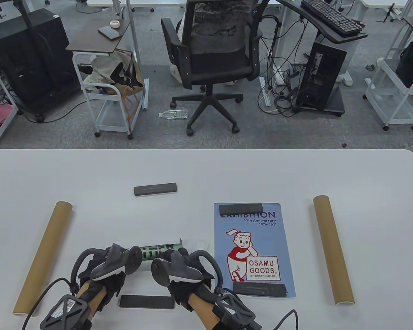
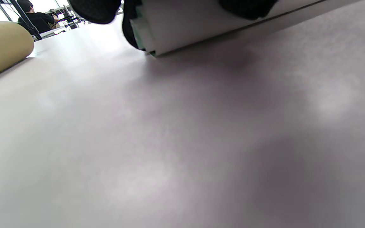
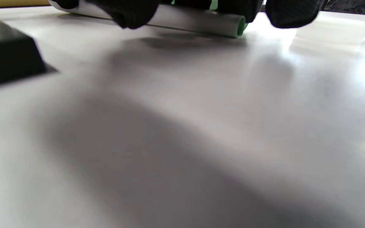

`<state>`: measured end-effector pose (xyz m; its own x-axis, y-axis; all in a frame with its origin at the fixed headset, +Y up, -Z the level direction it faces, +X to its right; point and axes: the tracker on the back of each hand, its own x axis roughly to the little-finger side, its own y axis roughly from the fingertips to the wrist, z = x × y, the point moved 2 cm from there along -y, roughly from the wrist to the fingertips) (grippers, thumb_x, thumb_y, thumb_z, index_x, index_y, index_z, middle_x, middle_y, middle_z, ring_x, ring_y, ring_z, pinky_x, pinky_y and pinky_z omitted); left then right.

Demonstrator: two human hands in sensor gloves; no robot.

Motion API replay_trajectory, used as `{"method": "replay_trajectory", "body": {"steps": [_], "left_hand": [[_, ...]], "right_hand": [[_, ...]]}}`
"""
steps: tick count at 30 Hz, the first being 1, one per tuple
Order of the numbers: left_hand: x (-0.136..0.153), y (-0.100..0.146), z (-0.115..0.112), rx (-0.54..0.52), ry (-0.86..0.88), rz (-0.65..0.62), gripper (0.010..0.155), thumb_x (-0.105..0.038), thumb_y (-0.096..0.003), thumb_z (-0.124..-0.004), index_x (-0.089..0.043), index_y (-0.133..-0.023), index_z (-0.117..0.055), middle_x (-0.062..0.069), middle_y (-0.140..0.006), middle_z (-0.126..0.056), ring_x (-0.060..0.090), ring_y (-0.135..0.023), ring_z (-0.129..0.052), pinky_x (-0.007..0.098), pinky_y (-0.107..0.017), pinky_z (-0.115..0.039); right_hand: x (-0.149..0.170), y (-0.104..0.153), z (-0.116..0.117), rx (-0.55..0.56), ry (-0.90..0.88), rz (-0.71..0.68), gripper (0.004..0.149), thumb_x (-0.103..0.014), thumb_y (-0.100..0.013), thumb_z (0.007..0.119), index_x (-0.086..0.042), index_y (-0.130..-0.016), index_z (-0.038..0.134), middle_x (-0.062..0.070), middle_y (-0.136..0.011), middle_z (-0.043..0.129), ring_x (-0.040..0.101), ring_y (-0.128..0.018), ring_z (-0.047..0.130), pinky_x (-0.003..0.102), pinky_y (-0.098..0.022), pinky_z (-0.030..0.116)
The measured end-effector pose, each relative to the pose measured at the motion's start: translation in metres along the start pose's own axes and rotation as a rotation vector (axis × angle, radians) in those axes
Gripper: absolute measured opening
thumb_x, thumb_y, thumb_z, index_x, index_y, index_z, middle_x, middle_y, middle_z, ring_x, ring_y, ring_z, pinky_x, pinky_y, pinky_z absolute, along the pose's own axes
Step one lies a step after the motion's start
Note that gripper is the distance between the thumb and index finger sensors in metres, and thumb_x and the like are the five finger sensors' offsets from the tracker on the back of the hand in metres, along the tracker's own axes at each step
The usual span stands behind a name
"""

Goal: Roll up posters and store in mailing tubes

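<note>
Your left hand [image 1: 101,266] and right hand [image 1: 180,266] grip the rolled green poster [image 1: 158,250]; both mailing tubes [image 1: 43,257] at nine and three o'clock await, blue poster [image 1: 253,251] unrolled.

I can read print only on the blue poster [image 1: 253,247] lying flat on the table [image 1: 206,172]; its top line is partly covered by a dark bar [image 1: 241,208], so I make out only "EXHIBITION"; under that, "45th Anniversary" and "1976-2021"; lower down, a white box reads "OSAMU GOODS" with "BY DUSTY MILLER" beneath; the markings on the rolled green poster [image 1: 158,251] I cannot read.
</note>
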<state>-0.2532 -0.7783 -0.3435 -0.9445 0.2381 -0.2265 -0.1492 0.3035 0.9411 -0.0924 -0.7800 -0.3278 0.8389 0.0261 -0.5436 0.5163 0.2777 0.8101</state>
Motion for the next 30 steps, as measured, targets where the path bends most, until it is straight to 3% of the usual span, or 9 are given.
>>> {"method": "replay_trajectory", "body": {"steps": [5, 8, 11, 15, 18, 23, 25, 28, 30], "left_hand": [[0.004, -0.001, -0.004, 0.005, 0.011, 0.019, 0.060, -0.044, -0.0430, -0.076, -0.045, -0.096, -0.049, -0.001, -0.102, -0.066, 0.028, -0.091, -0.081, 0.055, -0.069, -0.066], [0.006, -0.002, -0.004, -0.045, 0.016, 0.012, 0.052, -0.042, -0.0431, -0.076, -0.046, -0.092, -0.058, -0.004, -0.094, -0.076, 0.026, -0.085, -0.086, 0.054, -0.068, -0.069], [0.005, -0.002, -0.001, -0.036, 0.020, 0.000, 0.048, -0.039, -0.0429, -0.074, -0.046, -0.089, -0.063, -0.005, -0.090, -0.081, 0.027, -0.081, -0.090, 0.054, -0.067, -0.071], [0.004, -0.001, 0.000, -0.011, 0.017, 0.005, 0.049, -0.040, -0.0430, -0.074, -0.046, -0.091, -0.063, -0.004, -0.093, -0.080, 0.025, -0.084, -0.088, 0.054, -0.068, -0.070], [0.003, 0.000, -0.002, -0.004, 0.019, 0.007, 0.060, -0.044, -0.0432, -0.076, -0.048, -0.097, -0.049, 0.000, -0.104, -0.065, 0.029, -0.092, -0.080, 0.055, -0.070, -0.066], [-0.001, 0.000, 0.002, -0.055, -0.010, 0.003, 0.048, -0.040, -0.0431, -0.076, -0.046, -0.090, -0.064, -0.004, -0.093, -0.080, 0.025, -0.085, -0.089, 0.054, -0.067, -0.071], [-0.001, 0.000, 0.003, -0.034, 0.003, -0.001, 0.047, -0.039, -0.0433, -0.074, -0.045, -0.089, -0.066, -0.004, -0.093, -0.080, 0.026, -0.085, -0.089, 0.054, -0.067, -0.071], [-0.001, 0.001, 0.003, -0.015, 0.029, 0.003, 0.046, -0.041, -0.0434, -0.074, -0.043, -0.089, -0.068, -0.003, -0.093, -0.081, 0.027, -0.085, -0.089, 0.054, -0.067, -0.070], [-0.001, 0.002, 0.003, 0.006, 0.022, 0.012, 0.048, -0.043, -0.0439, -0.073, -0.042, -0.092, -0.066, -0.002, -0.095, -0.079, 0.027, -0.087, -0.088, 0.055, -0.068, -0.070]], "right_hand": [[0.006, -0.006, 0.004, -0.047, -0.038, 0.040, 0.062, -0.029, -0.051, 0.069, -0.025, -0.101, 0.033, 0.007, -0.106, 0.039, 0.043, -0.097, 0.044, 0.064, -0.064, 0.053], [0.007, -0.006, 0.004, -0.055, -0.057, 0.041, 0.062, -0.029, -0.051, 0.069, -0.025, -0.101, 0.032, 0.007, -0.107, 0.037, 0.043, -0.097, 0.042, 0.064, -0.065, 0.052], [0.005, -0.001, 0.002, 0.023, -0.030, 0.032, 0.063, -0.030, -0.051, 0.069, -0.026, -0.101, 0.032, 0.007, -0.106, 0.036, 0.043, -0.097, 0.045, 0.064, -0.065, 0.053], [0.004, -0.002, 0.001, 0.000, -0.038, 0.026, 0.059, -0.029, -0.050, 0.069, -0.024, -0.100, 0.038, 0.008, -0.104, 0.045, 0.044, -0.096, 0.048, 0.064, -0.064, 0.055], [0.006, -0.006, 0.004, -0.046, -0.047, 0.055, 0.060, -0.029, -0.051, 0.069, -0.025, -0.101, 0.035, 0.008, -0.106, 0.041, 0.043, -0.096, 0.045, 0.064, -0.064, 0.054], [0.004, -0.004, 0.003, -0.015, -0.023, 0.046, 0.062, -0.030, -0.051, 0.068, -0.029, -0.101, 0.031, 0.010, -0.107, 0.032, 0.043, -0.096, 0.044, 0.063, -0.064, 0.054], [0.003, 0.001, -0.001, 0.063, -0.013, 0.035, 0.063, -0.031, -0.050, 0.069, -0.027, -0.101, 0.033, 0.011, -0.105, 0.038, 0.043, -0.095, 0.049, 0.062, -0.063, 0.056], [0.001, 0.002, -0.002, 0.046, -0.027, 0.007, 0.058, -0.030, -0.050, 0.069, -0.027, -0.100, 0.039, 0.010, -0.102, 0.054, 0.043, -0.094, 0.052, 0.063, -0.063, 0.057], [0.000, 0.000, 0.000, 0.012, -0.017, 0.018, 0.056, -0.029, -0.050, 0.069, -0.026, -0.100, 0.042, 0.009, -0.103, 0.051, 0.044, -0.095, 0.050, 0.063, -0.063, 0.056]]}}
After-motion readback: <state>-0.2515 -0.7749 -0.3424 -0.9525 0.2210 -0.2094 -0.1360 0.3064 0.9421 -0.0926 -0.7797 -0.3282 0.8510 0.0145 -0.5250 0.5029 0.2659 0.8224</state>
